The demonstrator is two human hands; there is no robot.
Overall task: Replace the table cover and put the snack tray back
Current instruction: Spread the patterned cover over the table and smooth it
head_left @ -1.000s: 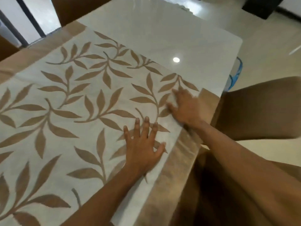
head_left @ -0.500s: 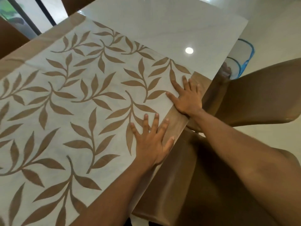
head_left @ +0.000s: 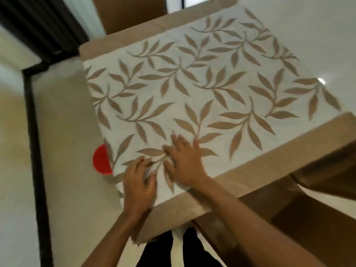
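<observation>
The table cover (head_left: 192,97), white with tan leaves and a tan border, lies spread over the table's left end. Its near border hangs over the front edge. My right hand (head_left: 185,162) presses flat on the cloth near the front left corner, fingers spread. Just left of it, my left hand (head_left: 139,182) rests on the cloth at the corner, fingers slightly bent; motion blur hides the fingertips. No snack tray is in view.
The bare glossy white tabletop (head_left: 308,26) shows at the far right. Brown chairs stand at the right (head_left: 317,189) and beyond the table (head_left: 131,14). A red round object (head_left: 101,158) peeks out past the cover's left edge. A dark frame (head_left: 38,151) runs along the floor.
My view has swung left along the table. Both hands have slid from the cover's right end to its front left corner, still pressing on the cloth.
</observation>
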